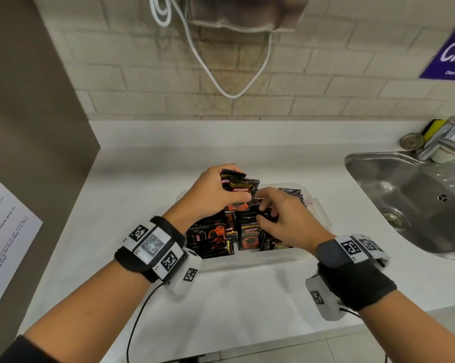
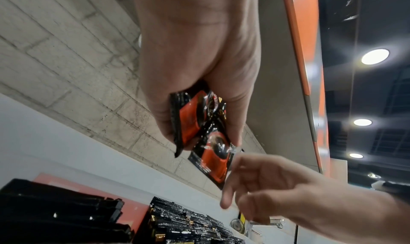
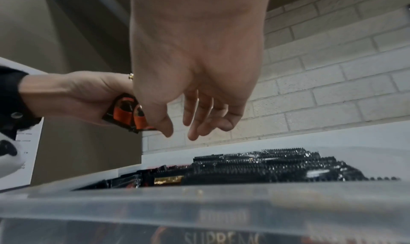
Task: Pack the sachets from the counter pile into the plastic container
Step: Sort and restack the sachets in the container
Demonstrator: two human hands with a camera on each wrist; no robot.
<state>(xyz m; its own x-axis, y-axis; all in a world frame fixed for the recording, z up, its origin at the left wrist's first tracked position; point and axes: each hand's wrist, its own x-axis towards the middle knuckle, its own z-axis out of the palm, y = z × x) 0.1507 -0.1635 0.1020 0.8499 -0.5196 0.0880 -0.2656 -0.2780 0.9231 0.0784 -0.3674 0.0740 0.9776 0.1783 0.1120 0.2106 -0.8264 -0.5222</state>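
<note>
- Left hand clenched round a small bunch of black-and-orange foil coffee sachets, thumb across the front, serrated tops poking up above the fingers.
- Bunch held just above the far-left part of the clear rectangular plastic container, not touching the packed ones below.
- From the left wrist view, same held sachets fanned out past the fingertips, lowest one hanging toward the other hand.
- Right hand hovering over the container's middle, fingers loosely curled and pointing down, nothing grasped in the right wrist view; thumb tip just beside the held bunch.
- Packed sachets standing on edge in rows inside the container, some lying flat at the near left; toothed upper edges rising over the rim.
- Container set on a white countertop, near its middle.
- Stainless steel sink to the right, with chrome tap behind it.
- Pale brick-tiled wall at the back, a looped white cable hanging down it.
- Printed white sheet fixed to the brown panel on the left.
</note>
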